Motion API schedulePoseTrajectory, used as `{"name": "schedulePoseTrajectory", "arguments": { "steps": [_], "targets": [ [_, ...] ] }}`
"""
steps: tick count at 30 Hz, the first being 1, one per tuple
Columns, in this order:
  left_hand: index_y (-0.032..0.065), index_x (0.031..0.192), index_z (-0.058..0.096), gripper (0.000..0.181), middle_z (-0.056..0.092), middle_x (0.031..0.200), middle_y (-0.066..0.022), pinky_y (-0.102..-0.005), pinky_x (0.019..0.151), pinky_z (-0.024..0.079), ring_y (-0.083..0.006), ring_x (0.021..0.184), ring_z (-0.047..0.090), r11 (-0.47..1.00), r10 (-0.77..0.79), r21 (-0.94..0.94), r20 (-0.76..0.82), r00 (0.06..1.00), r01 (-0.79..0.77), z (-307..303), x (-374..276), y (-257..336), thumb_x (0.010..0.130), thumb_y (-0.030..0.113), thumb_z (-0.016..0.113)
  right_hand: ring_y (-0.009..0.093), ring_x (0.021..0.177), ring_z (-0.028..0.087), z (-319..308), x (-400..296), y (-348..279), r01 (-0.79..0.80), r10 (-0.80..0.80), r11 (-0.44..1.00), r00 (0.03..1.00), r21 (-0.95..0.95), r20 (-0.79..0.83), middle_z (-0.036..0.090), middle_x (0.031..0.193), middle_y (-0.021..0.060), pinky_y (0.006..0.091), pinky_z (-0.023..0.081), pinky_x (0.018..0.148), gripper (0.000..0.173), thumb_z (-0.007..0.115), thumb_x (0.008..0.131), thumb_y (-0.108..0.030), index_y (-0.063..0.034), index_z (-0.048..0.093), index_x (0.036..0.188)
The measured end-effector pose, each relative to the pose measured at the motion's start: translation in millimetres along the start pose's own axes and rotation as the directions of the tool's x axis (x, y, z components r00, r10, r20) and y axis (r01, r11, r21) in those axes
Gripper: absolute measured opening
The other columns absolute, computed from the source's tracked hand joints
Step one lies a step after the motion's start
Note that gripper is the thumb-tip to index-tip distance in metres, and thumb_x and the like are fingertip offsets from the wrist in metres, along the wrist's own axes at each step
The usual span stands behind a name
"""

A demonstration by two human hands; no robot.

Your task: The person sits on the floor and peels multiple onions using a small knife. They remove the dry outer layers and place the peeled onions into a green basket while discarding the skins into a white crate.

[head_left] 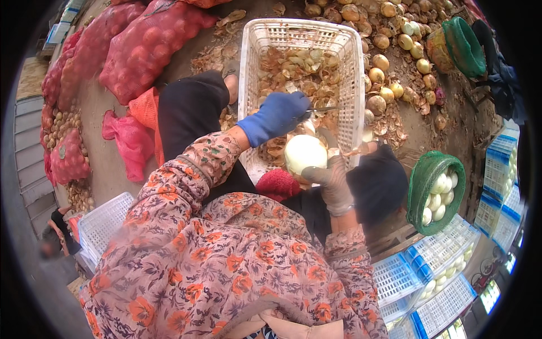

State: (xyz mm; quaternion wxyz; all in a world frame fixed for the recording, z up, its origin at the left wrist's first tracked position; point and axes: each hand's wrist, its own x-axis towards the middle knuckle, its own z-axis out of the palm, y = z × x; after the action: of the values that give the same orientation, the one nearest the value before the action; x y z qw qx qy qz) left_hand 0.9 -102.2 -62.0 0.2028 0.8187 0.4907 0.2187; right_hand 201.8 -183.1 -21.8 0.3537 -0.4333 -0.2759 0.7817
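Observation:
My left hand (pixel 275 116), in a blue glove, is closed around a knife (pixel 324 109) whose blade points right across the crate. A peeled white onion (pixel 305 154) rests in my right hand (pixel 332 180), which wears a thin, soiled whitish glove. The fingers curl around the onion's lower right side. Both hands are above the near end of a white plastic crate (pixel 243 70), between my knees. Loose onion skins (pixel 298 68) lie in the crate. Below the onion is a bunched red cloth or netting (pixel 277 185).
Unpeeled onions (pixel 380 62) and skins cover the floor at the upper right. A green mesh-lined container (pixel 436 193) holds several peeled onions. Stacked white-and-blue crates (pixel 440 250) stand lower right. Filled red mesh sacks (pixel 148 46) lie upper left. Another person (pixel 59 233) is at the far left.

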Motion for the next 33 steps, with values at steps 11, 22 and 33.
{"name": "schedulePoseTrajectory", "arguments": {
  "steps": [11, 22, 33],
  "targets": [
    [0.0044, 0.117, 0.060, 0.046, 0.069, 0.096, -0.0161, -0.0422, 0.082, 0.054, -0.0395, 0.094, 0.067, 0.482, -0.372, -0.718, 0.351, 0.859, 0.502, -17, -41, 40, 0.076, 0.016, 0.077, 0.020, 0.112, 0.061, 25, -9, -34, 0.201, -0.202, 0.979, 0.979, -0.040, -0.019, 0.060, 0.125, 0.0097, 0.0333, 0.055, 0.093, 0.093, 0.093, 0.065, -0.015, -0.0033, 0.043, 0.142],
    [0.0089, 0.111, 0.067, 0.021, 0.066, 0.088, -0.0130, -0.0374, 0.063, 0.053, -0.0336, 0.071, 0.066, 0.826, -0.305, -0.478, 0.068, 0.950, 0.299, -38, -54, 40, 0.092, 0.017, 0.069, 0.020, 0.111, 0.064, 27, -22, -24, 0.261, -0.258, 0.965, 0.961, 0.016, -0.101, 0.063, 0.124, 0.0103, 0.0348, 0.054, 0.097, 0.089, 0.092, 0.062, -0.008, -0.0018, 0.047, 0.139],
    [0.0128, 0.120, 0.063, 0.034, 0.065, 0.091, -0.0099, -0.0397, 0.058, 0.053, -0.0314, 0.071, 0.067, 0.996, -0.064, -0.050, 0.075, 0.995, 0.068, -72, -96, 70, 0.087, 0.013, 0.069, 0.019, 0.112, 0.060, 15, -23, -11, 0.248, -0.290, 0.939, 0.944, -0.237, -0.160, 0.059, 0.126, 0.0106, 0.0336, 0.052, 0.097, 0.090, 0.089, 0.063, -0.003, 0.0010, 0.044, 0.141]
  ]
}}
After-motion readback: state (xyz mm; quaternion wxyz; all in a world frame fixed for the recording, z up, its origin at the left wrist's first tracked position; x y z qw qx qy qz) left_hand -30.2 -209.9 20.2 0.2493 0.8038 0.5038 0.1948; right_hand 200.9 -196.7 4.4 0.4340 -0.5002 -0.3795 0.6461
